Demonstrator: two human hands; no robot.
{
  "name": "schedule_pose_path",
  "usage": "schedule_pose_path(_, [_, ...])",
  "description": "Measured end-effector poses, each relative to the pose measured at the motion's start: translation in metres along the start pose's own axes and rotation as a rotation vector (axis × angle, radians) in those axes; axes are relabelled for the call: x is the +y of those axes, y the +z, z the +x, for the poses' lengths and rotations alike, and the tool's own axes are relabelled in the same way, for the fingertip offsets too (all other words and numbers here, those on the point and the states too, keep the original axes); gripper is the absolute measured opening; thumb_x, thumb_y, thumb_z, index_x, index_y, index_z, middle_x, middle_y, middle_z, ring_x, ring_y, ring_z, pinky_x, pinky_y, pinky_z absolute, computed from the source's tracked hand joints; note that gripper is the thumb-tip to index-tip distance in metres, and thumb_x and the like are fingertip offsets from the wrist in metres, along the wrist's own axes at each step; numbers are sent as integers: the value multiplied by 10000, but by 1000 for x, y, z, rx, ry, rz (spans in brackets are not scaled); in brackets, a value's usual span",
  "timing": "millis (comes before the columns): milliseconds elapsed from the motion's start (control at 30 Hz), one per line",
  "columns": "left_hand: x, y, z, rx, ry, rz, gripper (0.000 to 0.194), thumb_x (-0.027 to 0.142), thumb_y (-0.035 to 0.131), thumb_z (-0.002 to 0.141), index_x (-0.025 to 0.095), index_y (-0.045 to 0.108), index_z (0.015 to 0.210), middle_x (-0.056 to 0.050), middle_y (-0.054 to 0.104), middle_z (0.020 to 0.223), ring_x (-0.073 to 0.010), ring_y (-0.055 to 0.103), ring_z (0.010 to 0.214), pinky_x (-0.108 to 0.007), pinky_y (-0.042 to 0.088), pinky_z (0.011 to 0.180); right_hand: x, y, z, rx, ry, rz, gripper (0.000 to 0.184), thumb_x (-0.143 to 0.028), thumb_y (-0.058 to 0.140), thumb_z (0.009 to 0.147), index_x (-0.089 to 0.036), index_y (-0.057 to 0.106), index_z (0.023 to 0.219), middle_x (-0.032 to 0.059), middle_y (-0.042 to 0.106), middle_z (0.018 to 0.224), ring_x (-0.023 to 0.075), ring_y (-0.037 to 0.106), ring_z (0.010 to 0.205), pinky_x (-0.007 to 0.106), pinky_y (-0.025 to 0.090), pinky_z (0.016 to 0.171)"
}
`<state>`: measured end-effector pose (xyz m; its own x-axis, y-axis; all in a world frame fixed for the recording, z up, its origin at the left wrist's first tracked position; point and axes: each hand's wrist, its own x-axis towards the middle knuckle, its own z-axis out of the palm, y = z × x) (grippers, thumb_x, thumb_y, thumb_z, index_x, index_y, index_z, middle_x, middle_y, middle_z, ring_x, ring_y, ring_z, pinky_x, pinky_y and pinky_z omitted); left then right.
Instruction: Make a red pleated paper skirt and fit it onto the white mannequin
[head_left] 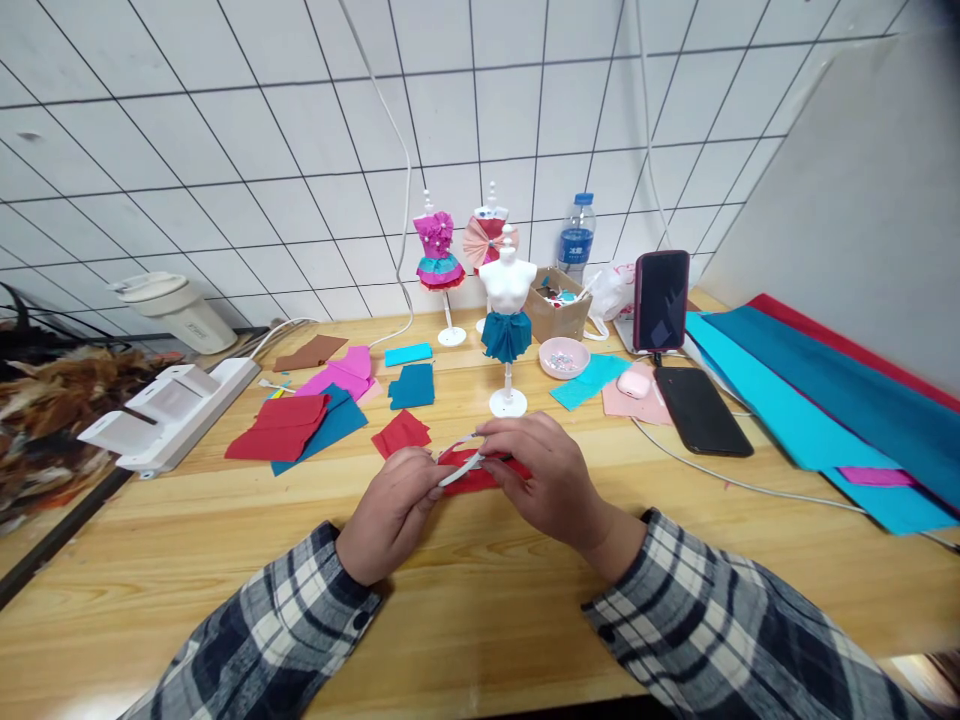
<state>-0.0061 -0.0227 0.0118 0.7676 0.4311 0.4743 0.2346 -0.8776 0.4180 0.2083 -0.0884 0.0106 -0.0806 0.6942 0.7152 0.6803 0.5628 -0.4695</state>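
Wood-grain tabletop (450,630) forms our work surface, backed by a white tiled wall (300,160). Take the point between our hands as the clock centre, with 12 o'clock facing the wall.

Held item: a narrow pale strip (461,470) at the centre, raised at a slant above a red piece (484,482) on the table. Its material cannot be confirmed.

Left hand (394,508): fingertips pinched closed on the near-left end of the strip. Right hand (551,480): fingers drawn in narrow, thumb and fingertips gripping the far-right end.

Surrounding items:
- 12 o'clock: a white dress form (508,285) in a teal skirt (507,336), upright on its stand.
- 1 o'clock: a pink dish (564,358) containing small pieces.
- Between 2 and 3 o'clock: a black phone (703,410), lying flat.
- 10 o'clock: a small red piece (402,433).
- 11 o'clock: a dark teal piece (412,385).

Assessment: we judge the current step to be fine two-handed handling of the strip over the red piece. Any adjustment calls for light, even fingertip pressure, both ends supported. Uneven tension could twist or crease the strip.
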Motion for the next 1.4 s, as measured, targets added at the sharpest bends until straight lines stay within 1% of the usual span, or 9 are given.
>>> schedule_pose_path(200, [1,-4,1,38,-117,-98,306,286,352,1015,158,629,1006,-59,628,825,-171,555,788,-286,447,742,-2,0,1,-41,-18,65,80,-229,564,946,-217,643,957,20,742,878,158,645,798,308,472,755])
schedule_pose_path(400, [7,-3,2,-173,-123,-407,386,391,345,1014,146,642,991,-53,628,768,-161,588,738,-275,476,720,0,0,-1,-15,-39,44,135,-163,542,942,-230,660,944,25,746,951,159,657,876,318,479,799])
schedule_pose_path(567, [8,-1,1,-157,-151,-223,312,319,384,999,173,650,1072,-63,668,849,-167,614,799,-269,482,748,0,1,-1,-28,10,66,113,-193,554,937,-229,660,955,36,744,990,170,661,913,325,490,823])
schedule_pose_path(733, [5,-4,-1,-110,-123,-237,329,328,363,1008,174,646,1077,-74,683,915,-170,617,836,-273,478,769,1,-2,-3,-37,-104,24,174,-145,566,912,-256,669,998,8,746,960,156,661,856,302,484,781])
schedule_pose_path(833, [7,-5,-3,-81,-206,-356,401,418,354,1006,164,660,964,-74,678,862,-173,605,791,-278,473,742,1,-5,-5,-113,-180,6,263,-119,524,915,-290,672,1049,-1,735,1004,143,665,865,268,484,750])
schedule_pose_path(1000, [9,-6,-1,-56,-376,-574,498,525,426,959,148,632,706,-46,622,665,-152,534,636,-268,428,642,-3,-6,-3,-305,-158,49,121,-216,531,935,-237,648,956,9,731,934,142,656,824,249,472,708])
schedule_pose_path(1167, [7,2,-2,-49,-537,-819,501,559,533,891,132,586,634,-34,548,588,-136,469,575,-263,363,568,-7,-8,-1,-466,-145,85,82,-176,586,839,-228,609,898,1,699,838,151,626,738,262,439,650])
schedule_pose_path(1267, [3,4,-4,35,-655,-949,481,562,559,865,137,562,642,29,398,506,-91,302,487,-240,250,486,-8,-9,-2,-444,-97,135,78,-171,593,795,-222,579,852,2,678,799,149,606,694,258,430,624])
schedule_pose_path(1400, [-1,3,-4,11,-696,-1059,458,547,576,853,140,539,648,61,310,492,-70,208,464,-231,160,455,-9,-6,-4,-332,-4,238,174,-251,617,845,-234,577,1014,-8,692,857,121,606,674,234,438,619])
